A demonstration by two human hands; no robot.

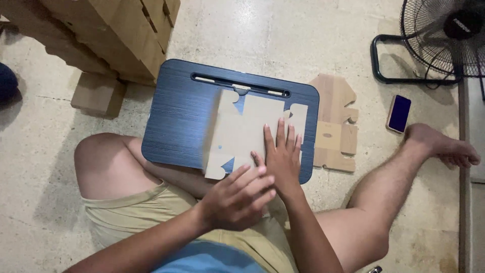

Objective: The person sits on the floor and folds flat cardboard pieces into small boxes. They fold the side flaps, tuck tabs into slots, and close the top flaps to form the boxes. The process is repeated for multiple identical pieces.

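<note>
Cardboard blank [242, 132] lies flat on the blue lap tray [177, 126], pinned at its 4 o'clock corner by the right hand [283, 154], fingers spread. Left hand [237, 199] hovers at 6 o'clock, fingers loosely together, holding nothing. Uneven pressure could skew the blank toward the tray's 3 o'clock edge; open tray surface remains at 9 o'clock.

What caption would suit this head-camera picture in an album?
Seated on the floor, right hand flat on a cardboard cutout atop a blue lap tray, left hand nearby.
</note>
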